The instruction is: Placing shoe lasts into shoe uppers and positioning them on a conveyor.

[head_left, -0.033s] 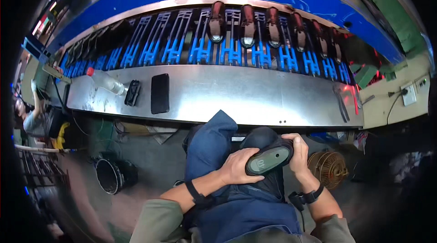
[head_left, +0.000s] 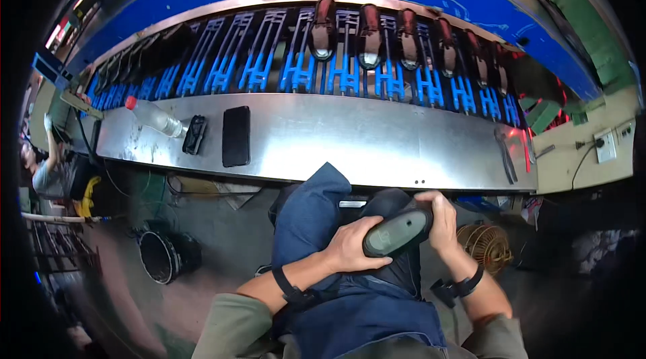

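Observation:
Over my lap I hold a dark shoe [head_left: 398, 232], with its grey-green, oval underside facing up. A small dark hole shows near its right end. My left hand [head_left: 355, 246] is closed around the left end, thumb on the far side and fingers on the near side. At the right end my right hand [head_left: 441, 226] curls its fingers over the dark edge; its palm side is partly hidden. Each wrist wears a black strap. Beyond my knees, a row of brown shoes, including one shoe [head_left: 323, 32], rests on a rack of blue-tipped bars [head_left: 296, 76].
On the metal worktop [head_left: 336, 133] lie a black phone [head_left: 236, 135], a small black item [head_left: 195, 135], a clear bottle [head_left: 156, 118] with a red cap, and pincers [head_left: 505, 157]. A black bucket [head_left: 165, 257] and a wire basket-like object [head_left: 484, 248] stand below. Another person [head_left: 50, 164] is far left.
My right hand has shifted slightly up, its fingers reaching further over the shoe's right end. My left hand keeps its grip, and the shoe has barely moved.

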The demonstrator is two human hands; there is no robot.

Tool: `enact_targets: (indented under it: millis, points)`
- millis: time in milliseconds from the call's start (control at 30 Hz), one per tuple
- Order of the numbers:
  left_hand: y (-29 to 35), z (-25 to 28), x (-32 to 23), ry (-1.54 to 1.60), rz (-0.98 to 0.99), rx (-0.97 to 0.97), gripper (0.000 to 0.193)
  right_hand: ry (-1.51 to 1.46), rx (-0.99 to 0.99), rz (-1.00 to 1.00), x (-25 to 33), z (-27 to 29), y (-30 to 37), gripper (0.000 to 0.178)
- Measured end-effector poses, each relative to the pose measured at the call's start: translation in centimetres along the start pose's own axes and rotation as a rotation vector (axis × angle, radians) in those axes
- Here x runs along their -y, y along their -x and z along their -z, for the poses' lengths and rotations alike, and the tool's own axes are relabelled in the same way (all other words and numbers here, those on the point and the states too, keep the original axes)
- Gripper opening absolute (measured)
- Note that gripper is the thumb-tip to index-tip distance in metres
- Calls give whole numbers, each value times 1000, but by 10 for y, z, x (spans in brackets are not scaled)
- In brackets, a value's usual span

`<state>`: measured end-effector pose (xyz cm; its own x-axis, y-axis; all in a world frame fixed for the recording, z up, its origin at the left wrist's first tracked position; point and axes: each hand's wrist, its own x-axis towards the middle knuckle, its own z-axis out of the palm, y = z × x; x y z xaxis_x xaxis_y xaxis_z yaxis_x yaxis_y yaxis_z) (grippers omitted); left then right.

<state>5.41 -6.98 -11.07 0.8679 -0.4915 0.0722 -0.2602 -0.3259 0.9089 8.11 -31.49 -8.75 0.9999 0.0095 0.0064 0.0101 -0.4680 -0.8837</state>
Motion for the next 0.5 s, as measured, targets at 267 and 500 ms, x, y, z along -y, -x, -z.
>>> enact_targets:
  millis: [267, 500]
  points:
    - [-135, 196, 101, 442, 358, -735, 70, -237, 402, -276, 37, -119, -326, 70]
    - [-219, 401, 278, -1424, 100, -684, 86, 154, 158, -52, -12, -258, -485, 48]
